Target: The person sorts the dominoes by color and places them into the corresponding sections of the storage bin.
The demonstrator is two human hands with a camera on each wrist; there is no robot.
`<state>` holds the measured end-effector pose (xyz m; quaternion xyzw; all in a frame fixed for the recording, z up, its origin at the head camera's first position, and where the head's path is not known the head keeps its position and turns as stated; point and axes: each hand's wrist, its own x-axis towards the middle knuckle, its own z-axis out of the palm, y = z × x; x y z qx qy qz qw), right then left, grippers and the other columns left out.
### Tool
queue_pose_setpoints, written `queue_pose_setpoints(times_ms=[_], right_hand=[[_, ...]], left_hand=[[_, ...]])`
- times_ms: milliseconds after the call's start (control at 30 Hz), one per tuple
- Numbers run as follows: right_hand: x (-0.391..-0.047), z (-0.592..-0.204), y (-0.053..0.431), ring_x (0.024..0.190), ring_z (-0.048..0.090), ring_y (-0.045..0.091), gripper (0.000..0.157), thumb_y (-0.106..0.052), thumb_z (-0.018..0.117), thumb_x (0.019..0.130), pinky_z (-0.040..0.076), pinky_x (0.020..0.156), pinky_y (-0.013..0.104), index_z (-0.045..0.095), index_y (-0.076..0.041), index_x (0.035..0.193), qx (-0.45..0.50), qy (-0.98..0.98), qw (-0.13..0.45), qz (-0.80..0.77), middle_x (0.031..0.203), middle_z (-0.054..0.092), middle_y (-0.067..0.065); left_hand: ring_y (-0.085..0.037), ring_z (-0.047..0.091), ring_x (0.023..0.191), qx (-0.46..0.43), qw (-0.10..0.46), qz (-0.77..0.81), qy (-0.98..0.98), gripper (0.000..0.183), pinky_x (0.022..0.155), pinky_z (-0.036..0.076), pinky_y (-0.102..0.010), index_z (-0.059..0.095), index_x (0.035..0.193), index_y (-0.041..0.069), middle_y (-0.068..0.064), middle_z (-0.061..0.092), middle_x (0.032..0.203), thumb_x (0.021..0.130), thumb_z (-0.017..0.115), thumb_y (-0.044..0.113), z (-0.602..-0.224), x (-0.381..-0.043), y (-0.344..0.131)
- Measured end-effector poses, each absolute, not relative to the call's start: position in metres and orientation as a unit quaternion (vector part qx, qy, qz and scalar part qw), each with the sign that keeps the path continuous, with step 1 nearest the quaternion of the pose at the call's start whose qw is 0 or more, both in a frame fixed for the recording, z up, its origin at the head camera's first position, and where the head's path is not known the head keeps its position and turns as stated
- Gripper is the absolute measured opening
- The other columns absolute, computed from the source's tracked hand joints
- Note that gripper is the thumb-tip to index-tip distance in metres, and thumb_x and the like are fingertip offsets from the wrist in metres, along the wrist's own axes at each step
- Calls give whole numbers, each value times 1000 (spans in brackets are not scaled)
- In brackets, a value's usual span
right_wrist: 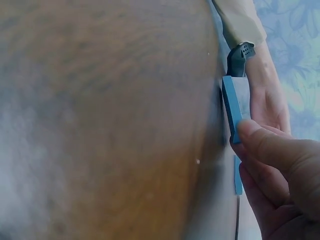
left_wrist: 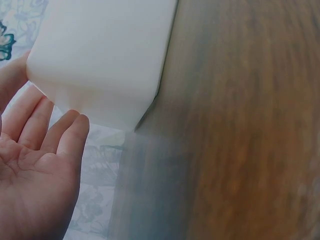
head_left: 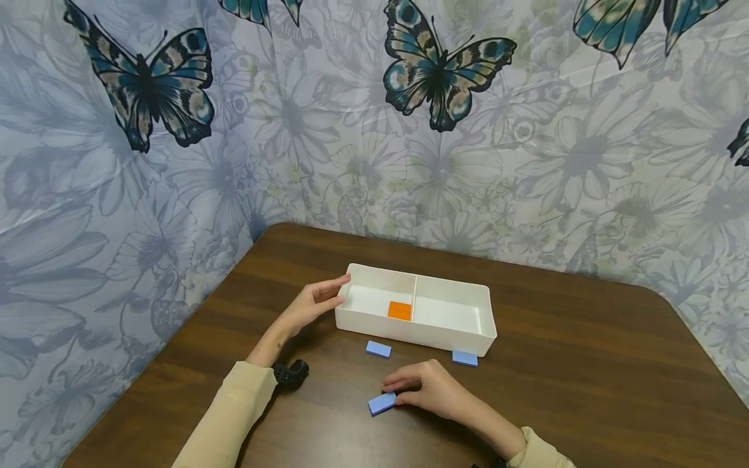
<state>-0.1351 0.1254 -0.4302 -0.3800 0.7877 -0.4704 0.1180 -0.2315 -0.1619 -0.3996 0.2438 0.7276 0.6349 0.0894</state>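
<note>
In the head view, my right hand (head_left: 432, 390) pinches a flat blue block (head_left: 381, 404) by one end, thumb against fingers, over the table in front of the box. The right wrist view shows the thumb pressed on that blue block (right_wrist: 234, 107). At the far left end of a white two-compartment box (head_left: 374, 325), my left hand (head_left: 307, 305) rests its fairly straight fingers against the end wall. The left wrist view has those fingertips on the outside of the white box (left_wrist: 100, 60). Orange blocks (head_left: 400, 311) lie in the left compartment, beside the divider.
Two more blue blocks lie on the brown table (head_left: 556, 364): one blue block (head_left: 378, 349) in front of the box, another blue block (head_left: 465, 358) by its front right corner. A wall cloth (head_left: 328, 130) printed with butterflies hangs behind the table.
</note>
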Motion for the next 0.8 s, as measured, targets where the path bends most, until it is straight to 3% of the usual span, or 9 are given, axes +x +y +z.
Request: queue_pose_setpoints(times_ms=[200,800], right_hand=[[-137,-426,128,88,66,12,26,0,73,79,52,75,25,69,-1,105,-362,788,115,-484,95,70,1],[-146,-392,165,94,65,17,32,-6,71,82,52,77,28,65,4,112,-294,786,97,-534,102,68,11]], left_hand=[[-27,31,132,244,88,637,726,47,102,31,-39,42,137,-6,-14,35,144,93,56,2,-400,-231,-162],[-26,30,132,249,88,637,724,47,102,31,-39,42,137,-6,-14,35,145,93,57,2,-403,-232,-163]])
